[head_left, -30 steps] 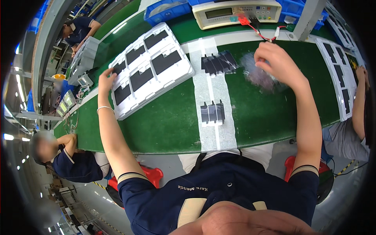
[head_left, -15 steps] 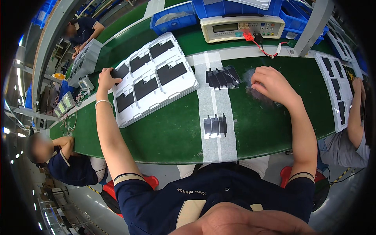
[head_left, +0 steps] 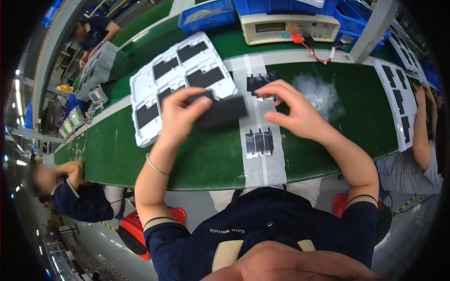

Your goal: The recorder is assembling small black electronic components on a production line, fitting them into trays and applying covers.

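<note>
My left hand [head_left: 180, 114] grips a flat black rectangular panel [head_left: 224, 112] and holds it over the green bench [head_left: 206, 159]. My right hand [head_left: 290, 110] is close beside the panel's right end, fingers spread, with a small shiny piece pinched at its fingertips. Behind the left hand lies a white tray [head_left: 140, 84] with several black panels in its pockets. A few small black parts [head_left: 258, 142] lie on the white strip [head_left: 262, 164] in front of my hands, and more black parts [head_left: 258, 82] sit behind them.
A beige test meter [head_left: 288, 29] with red leads and blue bins [head_left: 206, 16] stand at the back. Crumpled clear film [head_left: 316, 91] lies to the right, then another white tray [head_left: 398, 100]. Co-workers sit at my left [head_left: 70, 192], right [head_left: 422, 154] and far back left [head_left: 93, 33].
My left hand has lifted a black panel from the tray and brought it right to the centre. My right hand has left the clear film and moved left to meet it.
</note>
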Demonstrator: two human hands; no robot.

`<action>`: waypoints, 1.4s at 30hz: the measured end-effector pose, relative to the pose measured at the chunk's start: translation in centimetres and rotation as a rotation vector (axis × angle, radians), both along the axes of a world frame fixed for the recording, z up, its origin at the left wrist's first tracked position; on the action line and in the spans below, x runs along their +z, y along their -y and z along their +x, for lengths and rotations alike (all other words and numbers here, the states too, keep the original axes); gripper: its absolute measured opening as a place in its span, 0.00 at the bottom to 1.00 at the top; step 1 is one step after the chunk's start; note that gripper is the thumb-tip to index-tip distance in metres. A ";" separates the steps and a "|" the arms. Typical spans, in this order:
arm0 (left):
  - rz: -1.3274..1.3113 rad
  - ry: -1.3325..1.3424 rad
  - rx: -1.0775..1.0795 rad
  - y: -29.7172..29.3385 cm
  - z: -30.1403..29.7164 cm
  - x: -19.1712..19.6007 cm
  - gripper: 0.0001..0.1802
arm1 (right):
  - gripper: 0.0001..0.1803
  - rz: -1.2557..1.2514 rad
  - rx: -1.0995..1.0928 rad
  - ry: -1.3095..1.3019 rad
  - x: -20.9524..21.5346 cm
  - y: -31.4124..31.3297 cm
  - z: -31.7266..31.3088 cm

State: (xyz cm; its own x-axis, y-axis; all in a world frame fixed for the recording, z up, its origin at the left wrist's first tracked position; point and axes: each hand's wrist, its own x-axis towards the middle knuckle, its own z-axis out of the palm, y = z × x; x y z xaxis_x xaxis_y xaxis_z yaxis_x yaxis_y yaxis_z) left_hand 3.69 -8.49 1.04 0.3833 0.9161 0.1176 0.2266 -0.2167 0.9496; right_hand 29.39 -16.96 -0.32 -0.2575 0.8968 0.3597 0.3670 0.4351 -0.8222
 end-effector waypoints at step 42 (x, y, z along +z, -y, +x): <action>-0.412 -0.056 -0.661 7.6 4.1 -4.0 0.15 | 0.07 -0.331 0.105 -0.046 -1.6 1.7 -2.7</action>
State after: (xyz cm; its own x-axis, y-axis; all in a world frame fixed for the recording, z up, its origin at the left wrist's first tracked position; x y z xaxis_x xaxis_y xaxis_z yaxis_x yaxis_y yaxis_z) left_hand 7.83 -16.09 -2.97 0.8599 0.4614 -0.2184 0.2237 0.0441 0.9737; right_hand 26.64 -18.65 -1.94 -0.3452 0.9361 0.0672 0.2937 0.1757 -0.9396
